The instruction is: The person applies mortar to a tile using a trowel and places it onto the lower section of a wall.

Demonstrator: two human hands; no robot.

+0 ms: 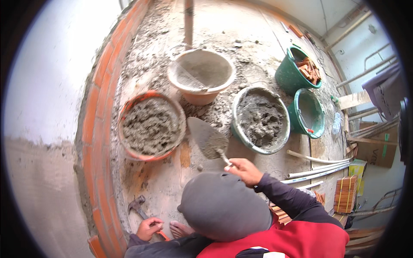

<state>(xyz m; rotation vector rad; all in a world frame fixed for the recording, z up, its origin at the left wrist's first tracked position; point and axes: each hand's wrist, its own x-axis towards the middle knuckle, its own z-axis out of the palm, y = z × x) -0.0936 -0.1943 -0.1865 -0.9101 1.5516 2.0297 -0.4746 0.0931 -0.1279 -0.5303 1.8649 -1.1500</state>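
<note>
My right hand (243,171) grips the handle of a mortar-smeared trowel (208,137), its blade between an orange-rimmed bucket of wet mortar (150,124) and a pale-rimmed bucket of darker mortar (260,118). My left hand (150,225), at lower left, has its fingers curled closed; what they hold, if anything, I cannot make out. Under and beside it lies a hammer (137,204) with an orange handle, near a bare foot. A large grey, rounded cloth-covered shape (226,206) hides the floor between my hands.
A low brick course (97,142) runs along the left wall. Farther back stand a whitish bucket (202,71), a green bucket of brick pieces (286,75) and a smaller green bucket (305,112). Pipes (318,167), stacked bricks (344,193) and cardboard (376,150) lie right.
</note>
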